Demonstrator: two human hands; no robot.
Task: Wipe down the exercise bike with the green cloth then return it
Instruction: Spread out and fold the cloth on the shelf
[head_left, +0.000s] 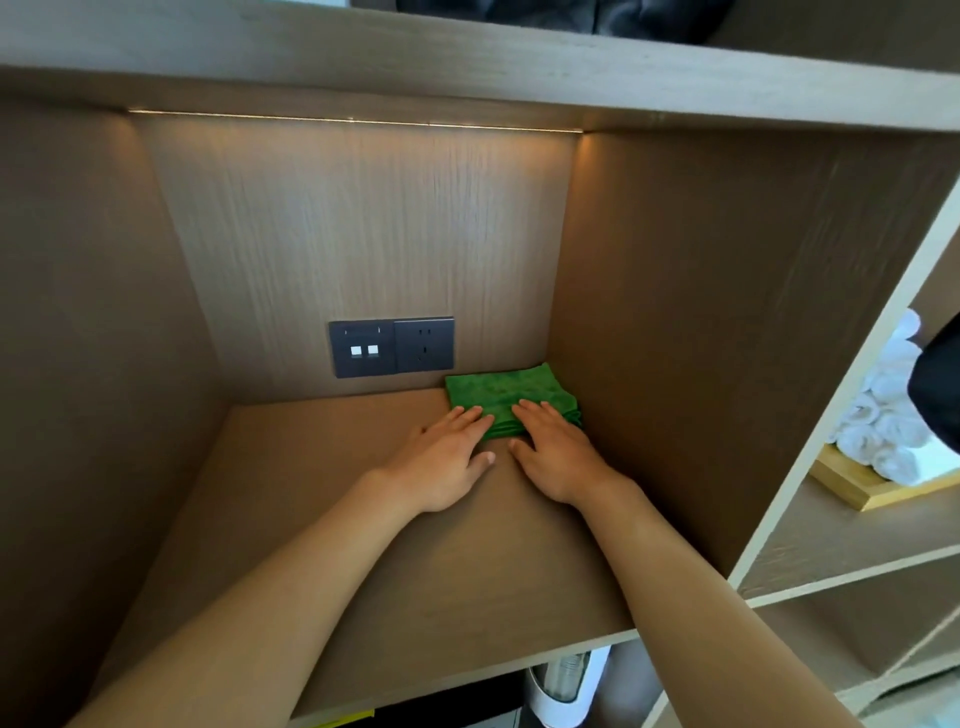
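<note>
A folded green cloth (493, 392) lies flat on the wooden shelf (322, 519), tucked into the back right corner of the cubby. My left hand (447, 462) rests palm down on the shelf, its fingertips touching the cloth's near left edge. My right hand (553, 449) lies flat beside it, fingers spread over the cloth's near right part. Neither hand grips the cloth. The exercise bike is not in view.
A dark socket and switch plate (392, 347) sits on the back wall just left of the cloth. The cubby's right wall (701, 338) stands close beside my right hand. Rolled white towels (883, 415) on a wooden tray fill the neighbouring shelf at right.
</note>
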